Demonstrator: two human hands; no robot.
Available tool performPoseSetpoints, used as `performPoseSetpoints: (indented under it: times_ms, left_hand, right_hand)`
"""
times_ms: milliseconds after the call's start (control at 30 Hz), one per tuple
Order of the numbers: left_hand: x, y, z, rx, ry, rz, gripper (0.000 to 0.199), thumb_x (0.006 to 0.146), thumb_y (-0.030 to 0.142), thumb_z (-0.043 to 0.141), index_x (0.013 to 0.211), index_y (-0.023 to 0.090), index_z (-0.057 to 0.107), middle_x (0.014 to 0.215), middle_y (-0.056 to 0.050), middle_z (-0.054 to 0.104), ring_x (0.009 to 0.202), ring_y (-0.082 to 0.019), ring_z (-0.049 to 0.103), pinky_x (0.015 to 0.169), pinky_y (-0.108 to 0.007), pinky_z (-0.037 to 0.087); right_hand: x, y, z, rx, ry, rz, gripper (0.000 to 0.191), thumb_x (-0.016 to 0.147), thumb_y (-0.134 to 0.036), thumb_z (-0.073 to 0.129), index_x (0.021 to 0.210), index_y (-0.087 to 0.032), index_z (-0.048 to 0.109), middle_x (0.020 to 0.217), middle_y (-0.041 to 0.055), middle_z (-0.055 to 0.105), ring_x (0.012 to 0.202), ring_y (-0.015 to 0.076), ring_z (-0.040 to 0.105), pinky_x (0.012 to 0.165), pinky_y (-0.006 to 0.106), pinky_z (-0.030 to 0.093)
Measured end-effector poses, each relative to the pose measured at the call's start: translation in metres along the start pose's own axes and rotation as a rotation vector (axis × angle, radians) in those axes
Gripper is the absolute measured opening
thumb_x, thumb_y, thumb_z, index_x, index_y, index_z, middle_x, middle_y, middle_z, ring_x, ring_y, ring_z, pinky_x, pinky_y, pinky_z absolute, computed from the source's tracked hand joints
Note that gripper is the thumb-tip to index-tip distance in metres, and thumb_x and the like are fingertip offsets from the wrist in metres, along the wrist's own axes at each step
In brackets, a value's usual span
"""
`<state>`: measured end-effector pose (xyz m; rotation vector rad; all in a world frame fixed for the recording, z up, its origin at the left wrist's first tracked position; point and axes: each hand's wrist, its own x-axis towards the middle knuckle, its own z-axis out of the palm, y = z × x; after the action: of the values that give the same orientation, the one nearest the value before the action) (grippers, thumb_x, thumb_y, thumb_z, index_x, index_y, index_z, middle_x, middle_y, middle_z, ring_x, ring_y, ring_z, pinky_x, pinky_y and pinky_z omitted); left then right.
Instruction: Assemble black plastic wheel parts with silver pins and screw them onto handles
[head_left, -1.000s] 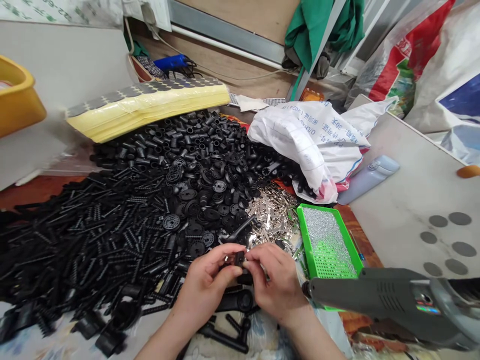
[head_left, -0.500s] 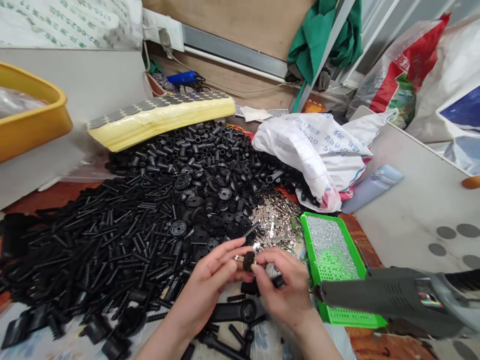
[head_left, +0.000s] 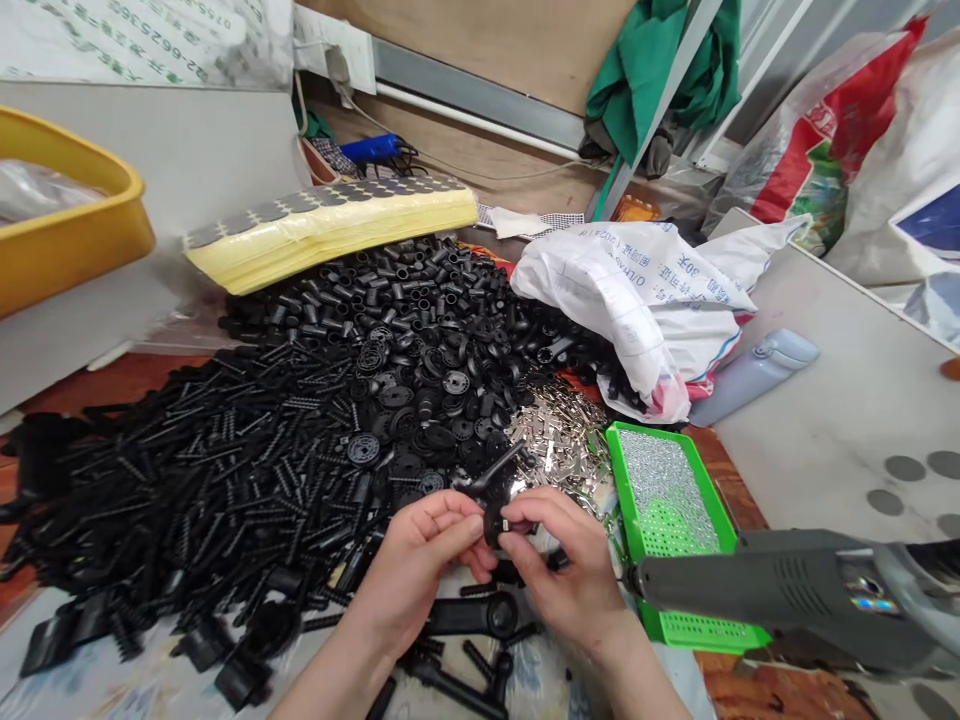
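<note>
A small round black part [head_left: 493,522] is upright between my two hands, near the bottom middle. My left hand [head_left: 431,545] has its thumb and fingers closed on the part's left side. From the right, my right hand [head_left: 562,555] pinches the same part between thumb and index finger, with a bit of shiny metal showing at the fingertips. Just beyond my fingers lies a black rod-like piece [head_left: 499,468]. Below my hands is a long black handle-shaped part [head_left: 472,615].
A heap of black plastic parts [head_left: 255,440] spreads left. Beyond my hands are metal strips [head_left: 559,440]. At right are a green tray [head_left: 724,530] of small silvery pieces, a dark power tool [head_left: 780,590] and a white sack [head_left: 637,290].
The fingers of my left hand have curled in more around the black part. The metal strip that stuck out at its left no longer shows. The view has shifted slightly.
</note>
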<state>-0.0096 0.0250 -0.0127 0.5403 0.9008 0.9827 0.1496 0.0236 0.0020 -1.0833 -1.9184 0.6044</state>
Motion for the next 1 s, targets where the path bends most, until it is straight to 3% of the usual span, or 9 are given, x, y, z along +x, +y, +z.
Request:
performPoseSetpoints:
  times_ms: [267, 433, 533, 633, 733, 1000]
  left_hand:
    - [0.005, -0.005, -0.007, 0.080, -0.044, 0.007, 0.027, 0.061, 0.035, 0.078, 0.064, 0.013, 0.061, 0.048, 0.000, 0.064, 0.038, -0.011, 0.054, 0.035, -0.020, 0.043]
    - [0.004, -0.002, -0.008, 0.057, -0.069, -0.033, 0.030, 0.059, 0.037, 0.078, 0.064, 0.013, 0.061, 0.046, 0.002, 0.060, 0.036, -0.008, 0.049, 0.031, -0.016, 0.039]
    - [0.004, -0.001, -0.008, 0.097, -0.062, -0.011, 0.030, 0.060, 0.038, 0.077, 0.066, 0.014, 0.061, 0.046, 0.002, 0.060, 0.036, -0.008, 0.049, 0.031, -0.015, 0.038]
    - [0.004, 0.000, -0.009, 0.170, -0.054, -0.006, 0.030, 0.061, 0.039, 0.076, 0.066, 0.014, 0.061, 0.044, 0.003, 0.058, 0.035, -0.008, 0.049, 0.031, -0.015, 0.038]
    - [0.004, 0.001, -0.011, 0.196, -0.051, -0.029, 0.030, 0.061, 0.040, 0.076, 0.064, 0.014, 0.060, 0.042, 0.003, 0.056, 0.034, -0.008, 0.047, 0.031, -0.015, 0.037]
    - [0.005, 0.003, -0.009, 0.084, -0.094, -0.173, 0.039, 0.052, 0.045, 0.082, 0.058, 0.015, 0.058, 0.039, 0.003, 0.055, 0.031, -0.006, 0.042, 0.025, -0.013, 0.030]
  right_hand:
    - [-0.001, 0.001, 0.001, 0.002, -0.045, -0.018, 0.016, 0.084, -0.007, 0.058, 0.093, -0.019, 0.064, 0.086, 0.0050, 0.066, 0.082, 0.0163, 0.061, 0.073, 0.028, 0.050]
    - [-0.002, 0.002, 0.004, 0.124, -0.011, 0.042, 0.018, 0.080, -0.008, 0.062, 0.092, -0.020, 0.065, 0.083, 0.0028, 0.063, 0.074, 0.0142, 0.060, 0.067, 0.025, 0.052]
    - [-0.003, 0.003, 0.006, 0.168, 0.017, 0.081, 0.025, 0.075, -0.012, 0.070, 0.097, -0.022, 0.066, 0.093, 0.0046, 0.063, 0.075, 0.0147, 0.060, 0.063, 0.025, 0.054]
    - [-0.003, 0.001, 0.007, 0.136, -0.014, 0.078, 0.033, 0.074, -0.014, 0.071, 0.105, -0.022, 0.066, 0.101, 0.0072, 0.066, 0.087, 0.0182, 0.064, 0.071, 0.028, 0.057]
    - [-0.003, -0.001, 0.006, 0.087, -0.048, 0.046, 0.031, 0.076, -0.014, 0.069, 0.106, -0.021, 0.067, 0.096, 0.0064, 0.071, 0.090, 0.0190, 0.067, 0.080, 0.031, 0.057]
    - [-0.005, 0.003, 0.005, 0.040, -0.102, -0.018, 0.032, 0.083, -0.016, 0.064, 0.114, -0.023, 0.066, 0.102, 0.0068, 0.072, 0.094, 0.0170, 0.067, 0.083, 0.029, 0.057]
